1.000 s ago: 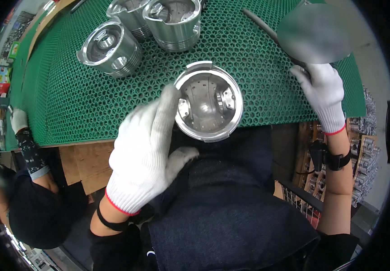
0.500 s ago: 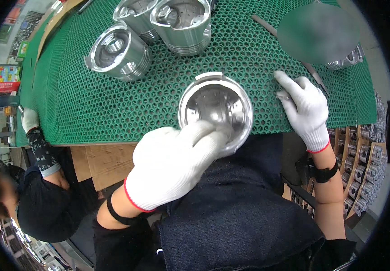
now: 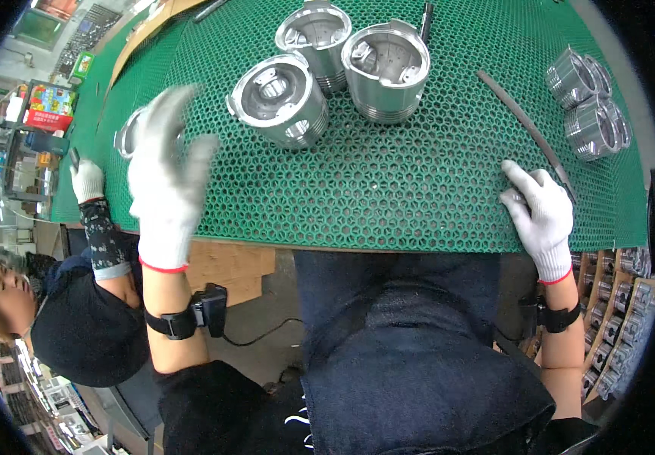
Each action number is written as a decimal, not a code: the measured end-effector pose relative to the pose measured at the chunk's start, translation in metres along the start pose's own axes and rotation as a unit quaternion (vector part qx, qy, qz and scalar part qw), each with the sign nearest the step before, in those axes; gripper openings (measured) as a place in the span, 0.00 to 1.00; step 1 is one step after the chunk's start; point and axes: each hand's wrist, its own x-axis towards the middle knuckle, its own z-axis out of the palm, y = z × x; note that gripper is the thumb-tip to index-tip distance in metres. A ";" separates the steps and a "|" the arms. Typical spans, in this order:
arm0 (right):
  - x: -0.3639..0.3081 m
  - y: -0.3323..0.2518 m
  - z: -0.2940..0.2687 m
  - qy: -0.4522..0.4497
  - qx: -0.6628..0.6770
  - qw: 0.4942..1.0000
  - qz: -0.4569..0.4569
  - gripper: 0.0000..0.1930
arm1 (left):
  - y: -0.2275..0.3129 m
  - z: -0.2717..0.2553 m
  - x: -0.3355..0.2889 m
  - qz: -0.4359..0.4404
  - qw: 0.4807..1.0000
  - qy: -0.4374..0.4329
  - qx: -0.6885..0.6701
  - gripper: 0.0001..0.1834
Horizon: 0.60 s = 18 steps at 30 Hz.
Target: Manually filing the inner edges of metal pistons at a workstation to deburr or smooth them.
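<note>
Fingers (image 3: 162, 114) of the left hand (image 3: 165, 182) stand wide from the thumb (image 3: 202, 155), partly hiding a piston (image 3: 124, 136) to their left, toward the mat's (image 3: 373, 189) left edge. Farther off, the right hand (image 3: 546, 216) curls beside a slanting rod (image 3: 528, 125), its grip unclear.

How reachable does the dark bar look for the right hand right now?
Probably yes: the right hand is right beside the bar, which lies uncovered on the mat with nothing visible between them. Can't tell whether its fingers already hold something small.
</note>
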 end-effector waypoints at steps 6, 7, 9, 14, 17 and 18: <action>0.001 -0.011 -0.016 -0.031 0.048 0.998 -0.007 0.21 | 0.036 0.033 0.018 0.168 0.983 -0.068 0.033 0.11; -0.005 -0.009 -0.010 -0.001 0.100 0.995 0.006 0.21 | 0.053 0.033 0.013 0.150 0.985 -0.088 0.006 0.10; -0.009 -0.021 -0.031 -0.029 0.220 0.975 0.000 0.22 | 0.075 0.016 -0.005 0.094 0.987 -0.108 -0.071 0.09; 0.031 -0.073 -0.022 -0.008 0.167 0.973 -0.156 0.19 | 0.102 0.043 0.000 0.100 0.975 -0.020 -0.199 0.08; 0.041 -0.072 -0.013 0.030 0.054 0.979 -0.194 0.18 | 0.114 0.048 0.006 0.089 0.976 -0.032 -0.198 0.06; 0.043 -0.075 -0.009 0.070 0.048 0.971 -0.222 0.16 | 0.116 0.046 0.002 0.070 0.980 -0.038 -0.183 0.05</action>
